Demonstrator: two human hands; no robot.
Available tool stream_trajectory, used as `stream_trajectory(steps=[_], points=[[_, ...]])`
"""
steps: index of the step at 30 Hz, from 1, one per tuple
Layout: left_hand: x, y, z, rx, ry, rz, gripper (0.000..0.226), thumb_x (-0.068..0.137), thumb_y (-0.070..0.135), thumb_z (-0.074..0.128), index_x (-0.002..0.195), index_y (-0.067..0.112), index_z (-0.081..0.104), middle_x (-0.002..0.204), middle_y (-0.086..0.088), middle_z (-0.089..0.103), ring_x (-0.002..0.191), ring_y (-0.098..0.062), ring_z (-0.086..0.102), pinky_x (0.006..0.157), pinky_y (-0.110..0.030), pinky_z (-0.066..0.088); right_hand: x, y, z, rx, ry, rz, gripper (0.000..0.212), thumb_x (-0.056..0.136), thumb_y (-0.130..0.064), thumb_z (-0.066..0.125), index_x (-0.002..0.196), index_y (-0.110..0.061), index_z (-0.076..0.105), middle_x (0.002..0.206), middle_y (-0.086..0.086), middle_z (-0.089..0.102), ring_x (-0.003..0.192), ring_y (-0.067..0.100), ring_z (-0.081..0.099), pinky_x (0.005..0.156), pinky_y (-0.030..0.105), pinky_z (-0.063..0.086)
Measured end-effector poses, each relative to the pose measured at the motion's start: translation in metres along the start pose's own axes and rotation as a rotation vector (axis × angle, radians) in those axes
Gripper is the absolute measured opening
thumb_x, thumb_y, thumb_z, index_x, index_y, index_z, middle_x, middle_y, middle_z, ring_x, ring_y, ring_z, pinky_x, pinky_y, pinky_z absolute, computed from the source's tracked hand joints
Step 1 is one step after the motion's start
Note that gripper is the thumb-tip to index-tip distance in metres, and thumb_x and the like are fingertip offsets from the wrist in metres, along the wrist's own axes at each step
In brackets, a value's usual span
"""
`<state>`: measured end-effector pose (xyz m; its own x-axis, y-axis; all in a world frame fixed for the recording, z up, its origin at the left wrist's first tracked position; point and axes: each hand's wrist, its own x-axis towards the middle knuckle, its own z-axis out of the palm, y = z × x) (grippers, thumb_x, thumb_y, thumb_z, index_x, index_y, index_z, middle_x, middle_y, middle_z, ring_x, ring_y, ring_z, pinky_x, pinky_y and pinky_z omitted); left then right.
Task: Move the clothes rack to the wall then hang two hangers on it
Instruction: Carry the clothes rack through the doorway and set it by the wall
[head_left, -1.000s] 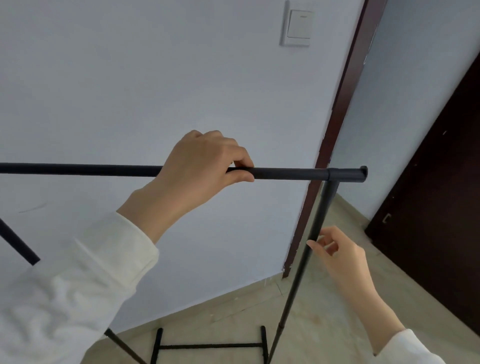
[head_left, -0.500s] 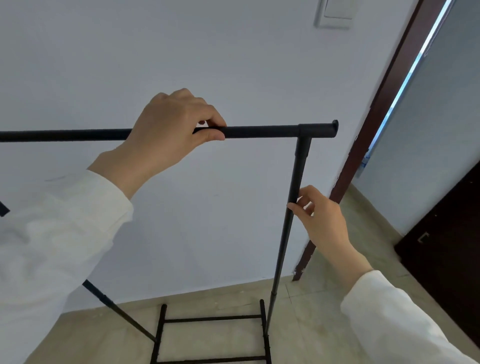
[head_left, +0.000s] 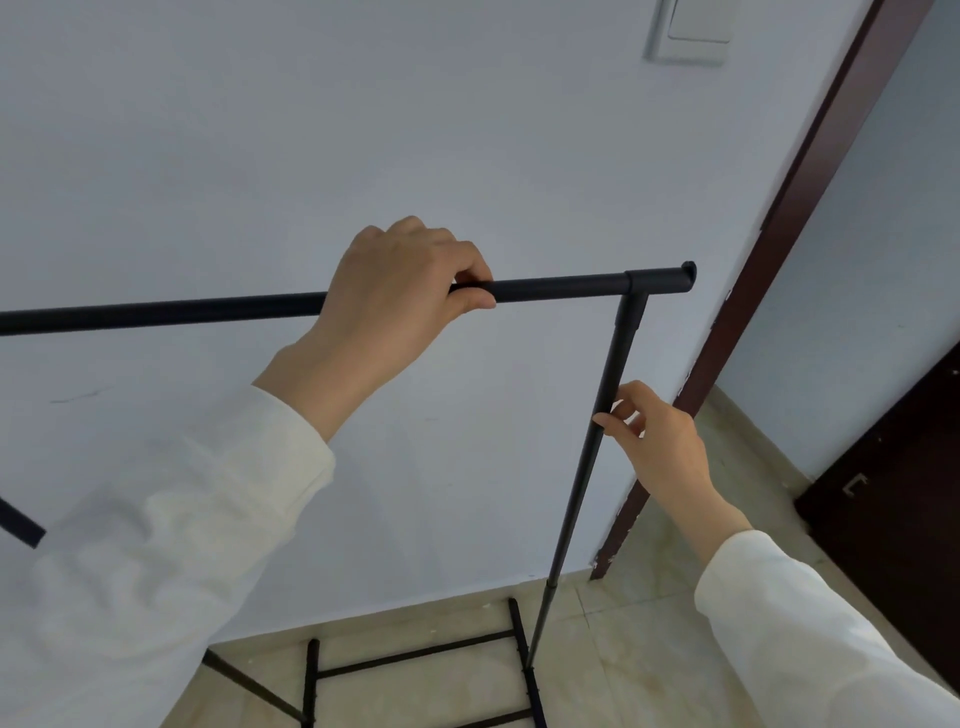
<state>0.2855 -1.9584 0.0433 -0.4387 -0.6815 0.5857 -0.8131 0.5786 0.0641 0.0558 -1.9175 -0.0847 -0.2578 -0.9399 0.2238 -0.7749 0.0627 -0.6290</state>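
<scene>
Against the pale wall (head_left: 260, 130), the black metal clothes rack (head_left: 566, 287) has barely shifted.
Left hand (head_left: 400, 306) stays wrapped over its top bar; right hand (head_left: 660, 441), at four o'clock, pinches its upright.

I see a room in a home, I think. There is a plain pale wall (head_left: 467, 130) with a light switch (head_left: 688, 31), a dark wooden door frame (head_left: 810, 182), a dark door (head_left: 893, 493), and beige floor tiles (head_left: 623, 649).

clothes rack (head_left: 561, 286): top bar cut by left edge | base cut by bottom edge | left hand (head_left: 395, 306): hides bar section | light switch (head_left: 688, 34): cropped at top
</scene>
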Motion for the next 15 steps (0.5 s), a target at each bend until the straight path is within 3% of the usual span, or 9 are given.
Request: stream_trajectory(steps=[5,9,12,15], points=[[0.011,0.000,0.012,-0.010,-0.026,-0.020,0.026,0.086,0.042,0.050,0.099,0.026,0.066,0.083,0.009,0.055,0.084,-0.014,0.041,0.074,-0.027,0.023,0.009,0.008,0.003,0.020,0.012,0.029,0.027,0.084,-0.032,0.057,0.107,-0.018,0.052,0.083,-0.005,0.062,0.069,0.017,0.055,0.064,0.031,0.046],[0.014,0.000,0.013,-0.034,-0.036,-0.017,0.024,0.087,0.040,0.050,0.098,0.025,0.065,0.085,0.007,0.059,0.082,-0.014,0.042,0.074,-0.028,0.025,0.011,0.010,0.003,0.091,0.009,0.059,0.024,0.084,-0.030,0.057,0.106,-0.020,0.053,0.083,-0.003,0.064,0.069,0.017,0.056,0.064,0.033,0.049],[0.015,0.007,0.012,-0.045,-0.027,-0.019,0.026,0.086,0.041,0.052,0.103,0.026,0.064,0.097,0.004,0.068,0.092,-0.019,0.053,0.079,-0.030,0.030,0.010,0.012,0.002,0.201,-0.009,0.132,0.026,0.083,-0.030,0.059,0.106,-0.021,0.054,0.084,0.000,0.064,0.072,0.018,0.057,0.060,0.028,0.048],[0.017,0.032,0.008,-0.233,0.080,-0.056,0.035,0.084,0.040,0.056,0.115,0.025,0.058,0.107,0.011,0.067,0.103,-0.015,0.055,0.090,-0.028,0.032,0.006,0.015,-0.005,0.333,-0.011,0.204,0.029,0.080,-0.032,0.063,0.106,-0.023,0.056,0.081,-0.003,0.062,0.071,0.017,0.057,0.056,0.021,0.042]])
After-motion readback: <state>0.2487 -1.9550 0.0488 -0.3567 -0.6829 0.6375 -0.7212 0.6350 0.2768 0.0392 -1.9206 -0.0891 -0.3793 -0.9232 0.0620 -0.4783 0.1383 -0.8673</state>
